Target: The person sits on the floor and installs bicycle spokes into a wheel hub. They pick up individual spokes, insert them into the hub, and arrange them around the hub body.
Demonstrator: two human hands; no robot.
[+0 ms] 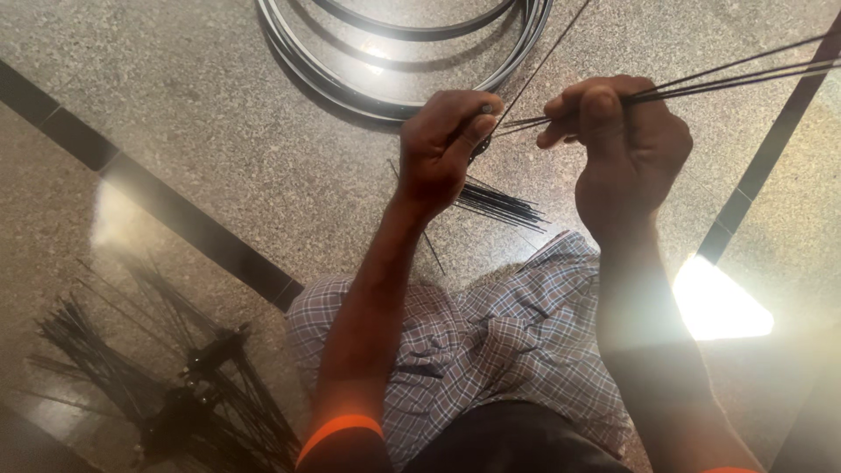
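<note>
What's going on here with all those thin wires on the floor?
A person sits on a polished stone floor, working with bicycle spokes. The right hand grips a bundle of spokes that fans out to the right, while the left hand pinches the end of a single spoke. Metal wheel rims lie just ahead of the hands, loose spokes lie under them, and hubs with spokes attached sit by the person's left side.
</note>
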